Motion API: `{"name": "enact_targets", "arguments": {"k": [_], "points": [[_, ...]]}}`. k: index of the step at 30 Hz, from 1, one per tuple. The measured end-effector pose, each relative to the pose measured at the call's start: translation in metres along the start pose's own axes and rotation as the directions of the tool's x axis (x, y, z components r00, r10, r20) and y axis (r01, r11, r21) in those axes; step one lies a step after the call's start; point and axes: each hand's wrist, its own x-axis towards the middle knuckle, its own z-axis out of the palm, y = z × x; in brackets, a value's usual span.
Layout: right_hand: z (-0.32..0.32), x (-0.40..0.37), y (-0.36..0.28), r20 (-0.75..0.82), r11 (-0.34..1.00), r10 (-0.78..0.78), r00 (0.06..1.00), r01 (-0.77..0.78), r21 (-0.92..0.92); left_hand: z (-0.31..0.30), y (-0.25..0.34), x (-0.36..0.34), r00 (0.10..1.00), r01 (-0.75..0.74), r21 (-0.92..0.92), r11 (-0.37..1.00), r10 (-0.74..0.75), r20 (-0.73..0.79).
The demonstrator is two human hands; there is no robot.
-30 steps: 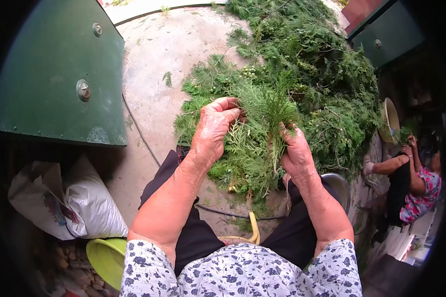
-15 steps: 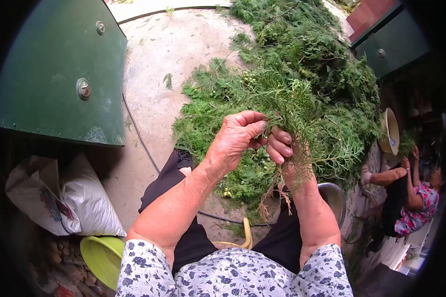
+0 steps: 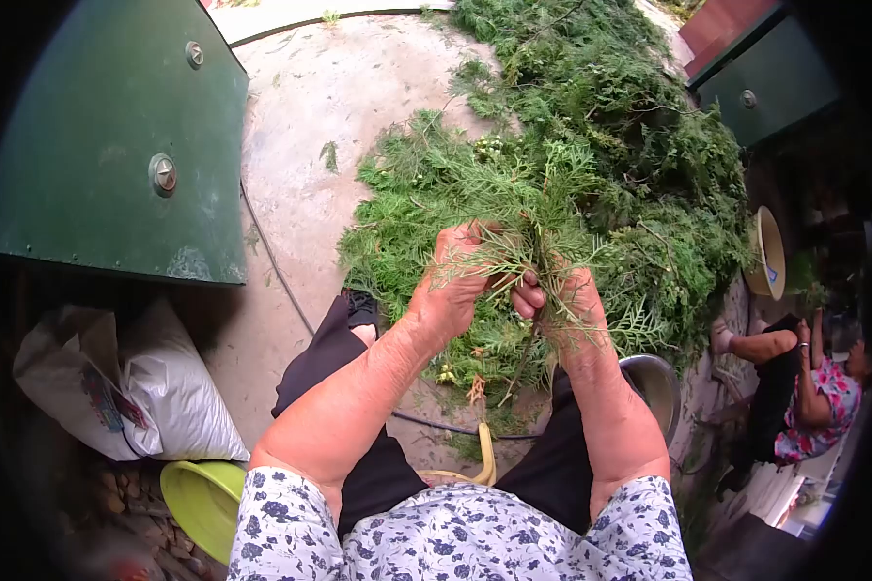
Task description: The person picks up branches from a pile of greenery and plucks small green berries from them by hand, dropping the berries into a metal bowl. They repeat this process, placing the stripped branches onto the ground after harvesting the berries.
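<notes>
In front of my chest, a leafy evergreen sprig (image 3: 549, 232) is held up between both hands. My left hand (image 3: 448, 300) is closed, its fingertips pinching the sprig's left side and partly covered by leaves. My right hand (image 3: 581, 308) is wrapped round the sprig's stems from the right; foliage hides some of its fingers. A thin stem hangs below the hands, and a dry brown tip (image 3: 477, 389) shows lower down. Just beyond lies a large pile of cut evergreen branches (image 3: 649, 155) on the ground.
To my left stand a green metal cabinet (image 3: 97, 165), a white sack (image 3: 179, 397) and a yellow-green basin (image 3: 196, 508). A metal basin (image 3: 661, 387) sits by my right leg. A dark hose (image 3: 279, 276) crosses the concrete. Another person (image 3: 812, 402) sits at right near a cream basin (image 3: 767, 257).
Both hands have stayed close together while the sprig turned, its leaves now spreading left over my left hand. The brown dry pieces that hung under my right hand have dropped away from there.
</notes>
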Motion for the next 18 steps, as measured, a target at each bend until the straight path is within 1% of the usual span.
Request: {"name": "enact_targets", "arguments": {"k": [1,2,3,5,6,7,9,11,13,14,15,16,17,18], "points": [[0.000,0.003,0.000,-0.086,0.998,0.013,0.996,-0.018,-0.059,0.000,0.001,0.002,1.000,0.007,0.084,0.996,-0.005,-0.022],[-0.005,0.008,0.002,-0.181,0.998,0.019,0.983,-0.028,-0.050,0.000,0.003,0.004,0.999,0.011,0.167,0.986,-0.003,-0.046],[0.000,0.008,0.000,-0.170,0.998,0.012,0.985,-0.021,-0.054,-0.003,0.002,0.006,0.999,-0.001,0.171,0.985,0.008,-0.042],[0.011,0.002,-0.006,-0.244,0.989,-0.045,0.969,0.010,-0.146,-0.008,0.002,0.011,0.985,-0.164,0.182,0.969,0.170,-0.018],[0.005,0.004,-0.003,-0.191,0.987,-0.086,0.978,0.057,-0.153,-0.008,0.008,0.012,0.969,-0.210,0.198,0.957,0.230,-0.089],[-0.007,0.009,0.003,-0.230,0.975,-0.056,0.972,0.004,-0.220,-0.010,0.017,0.014,0.966,-0.227,0.201,0.953,0.247,-0.079],[-0.029,0.005,0.020,-0.307,0.937,0.031,0.951,-0.135,-0.321,-0.020,0.039,0.015,0.943,-0.066,0.154,0.986,0.112,-0.314],[-0.058,-0.007,0.059,-0.502,0.813,0.140,0.853,-0.389,-0.434,-0.028,0.056,0.011,0.914,-0.085,0.080,0.993,0.109,-0.390],[-0.104,-0.035,0.112,-0.636,0.649,0.304,0.710,-0.643,-0.407,-0.035,0.068,0.009,0.904,-0.109,-0.018,0.994,0.092,-0.417],[-0.107,-0.053,0.126,-0.684,0.565,0.393,0.615,-0.748,-0.347,-0.038,0.072,0.008,0.905,-0.112,-0.020,0.994,0.093,-0.416],[-0.089,-0.066,0.124,-0.729,0.427,0.458,0.509,-0.845,-0.322,-0.041,0.076,0.007,0.895,-0.132,-0.063,0.989,0.091,-0.437],[-0.101,-0.074,0.134,-0.731,0.357,0.498,0.466,-0.879,-0.318,-0.043,0.079,0.007,0.884,-0.156,-0.104,0.982,0.092,-0.458],[-0.128,-0.067,0.150,-0.786,0.163,0.420,0.454,-0.890,-0.426,-0.044,0.081,0.008,0.884,-0.165,-0.105,0.981,0.100,-0.456],[-0.116,-0.042,0.130,-0.702,0.054,0.329,0.631,-0.755,-0.654,-0.045,0.082,0.007,0.888,-0.166,-0.124,0.978,0.094,-0.449]]}}
